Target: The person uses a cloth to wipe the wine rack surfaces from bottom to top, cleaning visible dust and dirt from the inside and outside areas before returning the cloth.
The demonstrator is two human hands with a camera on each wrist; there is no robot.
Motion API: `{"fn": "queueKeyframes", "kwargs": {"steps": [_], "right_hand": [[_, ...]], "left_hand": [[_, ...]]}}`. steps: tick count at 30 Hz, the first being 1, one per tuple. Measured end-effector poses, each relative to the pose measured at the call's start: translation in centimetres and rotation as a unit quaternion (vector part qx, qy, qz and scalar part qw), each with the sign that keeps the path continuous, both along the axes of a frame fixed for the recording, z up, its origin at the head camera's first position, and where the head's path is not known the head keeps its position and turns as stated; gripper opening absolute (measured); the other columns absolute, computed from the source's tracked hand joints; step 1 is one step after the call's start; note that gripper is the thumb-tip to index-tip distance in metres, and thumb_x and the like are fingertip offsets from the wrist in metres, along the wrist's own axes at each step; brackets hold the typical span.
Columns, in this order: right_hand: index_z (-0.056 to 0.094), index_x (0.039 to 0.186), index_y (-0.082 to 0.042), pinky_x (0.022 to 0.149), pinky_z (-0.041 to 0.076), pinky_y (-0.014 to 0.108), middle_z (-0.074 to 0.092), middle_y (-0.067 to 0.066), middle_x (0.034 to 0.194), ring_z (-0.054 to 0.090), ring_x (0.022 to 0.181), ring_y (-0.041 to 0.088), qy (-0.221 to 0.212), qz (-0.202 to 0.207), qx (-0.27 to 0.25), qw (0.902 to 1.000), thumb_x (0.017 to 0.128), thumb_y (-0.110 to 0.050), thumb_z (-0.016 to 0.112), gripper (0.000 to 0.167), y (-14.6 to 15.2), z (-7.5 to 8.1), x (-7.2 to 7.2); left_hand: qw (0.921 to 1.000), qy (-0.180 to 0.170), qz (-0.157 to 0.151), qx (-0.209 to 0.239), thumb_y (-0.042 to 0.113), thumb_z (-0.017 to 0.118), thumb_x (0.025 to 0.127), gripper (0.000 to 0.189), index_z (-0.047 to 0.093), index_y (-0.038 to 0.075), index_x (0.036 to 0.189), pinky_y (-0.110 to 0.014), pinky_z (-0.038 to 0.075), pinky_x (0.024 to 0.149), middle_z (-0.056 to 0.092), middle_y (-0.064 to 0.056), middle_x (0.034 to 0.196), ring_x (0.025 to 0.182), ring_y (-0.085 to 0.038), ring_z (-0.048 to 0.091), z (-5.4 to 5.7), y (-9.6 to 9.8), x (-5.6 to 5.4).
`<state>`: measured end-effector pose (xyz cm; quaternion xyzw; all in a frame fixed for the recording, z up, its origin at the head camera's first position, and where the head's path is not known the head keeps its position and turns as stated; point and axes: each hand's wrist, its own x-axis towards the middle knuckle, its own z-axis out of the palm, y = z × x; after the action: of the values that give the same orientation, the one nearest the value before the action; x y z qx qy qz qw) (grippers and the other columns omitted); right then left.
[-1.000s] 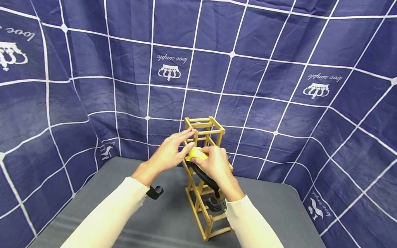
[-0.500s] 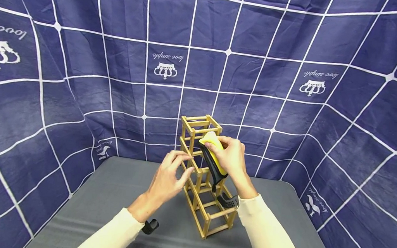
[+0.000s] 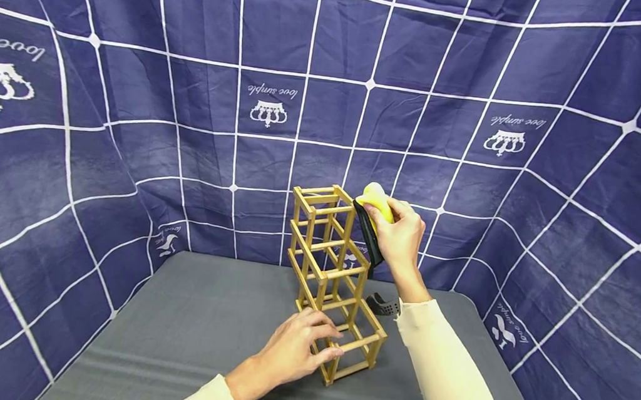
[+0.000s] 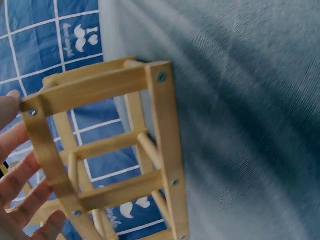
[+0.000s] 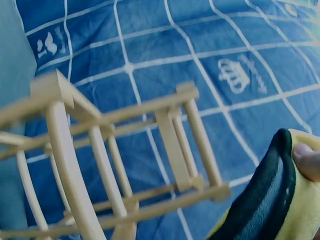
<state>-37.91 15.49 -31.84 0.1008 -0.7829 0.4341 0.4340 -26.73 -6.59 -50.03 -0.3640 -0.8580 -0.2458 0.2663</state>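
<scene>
A stepped wooden rack [image 3: 331,211] of light slats stands in the middle of the head view, tallest at the back. Beside its upper tier, on the right, my right hand [image 3: 401,234] grips a soft yellow-and-black banana-shaped item [image 3: 374,198], thumb on the yellow side. A dark edge runs along this item [image 5: 265,195] in the right wrist view. My left hand [image 3: 302,344] is at the low front tier, fingers spread loosely beside the corner. From the left wrist view, its fingers [image 4: 20,185] lie along the rack's post [image 4: 162,125], holding nothing.
Grey cloth [image 3: 204,316] covers the surface under the rack. A blue curtain [image 3: 451,53] with white grid lines encloses the back and both sides. A black wrist mount [image 3: 382,305] hangs below the right wrist, close to the rack's right side.
The right hand has lifted the yellow-and-black item off the rack's middle tier and carried it up and right. The left hand has moved away from it, down to the front tier.
</scene>
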Motion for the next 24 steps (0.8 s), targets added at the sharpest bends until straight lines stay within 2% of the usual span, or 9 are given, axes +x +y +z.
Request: {"fn": "queueKeyframes", "kwargs": {"steps": [2,5,9,12,16,19,22,24], "right_hand": [[0.091,0.125,-0.009,0.087,0.058,0.050,0.088,0.021,0.115,0.080,0.097,0.042,-0.014,-0.009,-0.008,0.9998,0.093,-0.029,0.102,0.040,0.2,-0.1,-0.8],[0.090,0.127,-0.009,0.090,0.060,0.050,0.089,0.020,0.116,0.083,0.099,0.041,-0.060,-0.002,-0.006,0.9982,0.092,-0.030,0.102,0.042,0.3,-0.7,-2.1],[0.088,0.132,-0.007,0.093,0.064,0.050,0.089,0.019,0.120,0.085,0.104,0.040,-0.128,0.018,0.022,0.9913,0.095,-0.035,0.100,0.048,0.0,-1.9,-3.5],[0.088,0.132,-0.005,0.095,0.065,0.052,0.089,0.019,0.122,0.084,0.105,0.040,-0.157,0.019,0.039,0.9867,0.094,-0.037,0.101,0.051,-0.1,-2.6,-4.1],[0.089,0.125,-0.003,0.092,0.064,0.053,0.090,0.019,0.115,0.082,0.099,0.039,-0.182,0.021,0.068,0.9808,0.093,-0.038,0.102,0.049,-0.2,-3.3,-4.5],[0.090,0.121,-0.004,0.087,0.063,0.048,0.090,0.016,0.107,0.079,0.093,0.035,-0.218,0.025,0.120,0.9683,0.094,-0.041,0.101,0.047,-0.2,-4.1,-4.7],[0.092,0.117,-0.007,0.081,0.058,0.041,0.090,0.012,0.103,0.074,0.088,0.030,-0.244,0.022,0.148,0.9582,0.093,-0.041,0.101,0.043,-0.3,-4.7,-4.8],[0.093,0.115,-0.008,0.079,0.056,0.038,0.090,0.012,0.102,0.073,0.086,0.029,-0.243,0.020,0.143,0.9592,0.092,-0.041,0.102,0.042,-0.4,-4.9,-4.8]], "left_hand": [[0.9998,-0.016,-0.013,-0.001,0.045,0.092,0.102,0.019,0.091,0.029,0.113,-0.037,0.069,0.099,0.081,0.014,0.114,0.113,-0.010,0.074,-0.3,0.1,0.1],[0.9985,-0.030,-0.044,0.012,0.038,0.093,0.102,0.017,0.091,0.024,0.109,-0.036,0.070,0.100,0.082,0.010,0.112,0.114,-0.012,0.075,-0.6,0.1,0.1],[0.9948,-0.039,-0.090,0.030,0.030,0.093,0.102,0.014,0.091,0.017,0.108,-0.034,0.070,0.100,0.083,0.003,0.113,0.113,-0.016,0.078,-0.8,-0.1,-0.2],[0.9924,-0.043,-0.109,0.036,0.027,0.092,0.103,0.012,0.091,0.016,0.106,-0.034,0.071,0.100,0.085,0.000,0.115,0.113,-0.018,0.079,-0.9,-0.1,-0.4],[0.9907,-0.049,-0.120,0.041,0.024,0.093,0.102,0.010,0.091,0.015,0.104,-0.032,0.070,0.101,0.085,0.000,0.116,0.113,-0.018,0.080,-0.7,-0.3,-0.7],[0.9900,-0.058,-0.121,0.043,0.022,0.094,0.100,0.008,0.091,0.015,0.103,-0.030,0.070,0.100,0.085,0.001,0.115,0.112,-0.016,0.080,-0.6,-0.4,-0.8],[0.9896,-0.062,-0.123,0.041,0.021,0.095,0.100,0.008,0.091,0.015,0.103,-0.029,0.069,0.099,0.085,0.001,0.113,0.111,-0.015,0.079,-0.5,-0.5,-0.9],[0.9895,-0.058,-0.126,0.040,0.020,0.095,0.099,0.008,0.091,0.015,0.103,-0.029,0.069,0.099,0.085,0.000,0.112,0.110,-0.014,0.079,-0.5,-0.6,-0.9]]}}
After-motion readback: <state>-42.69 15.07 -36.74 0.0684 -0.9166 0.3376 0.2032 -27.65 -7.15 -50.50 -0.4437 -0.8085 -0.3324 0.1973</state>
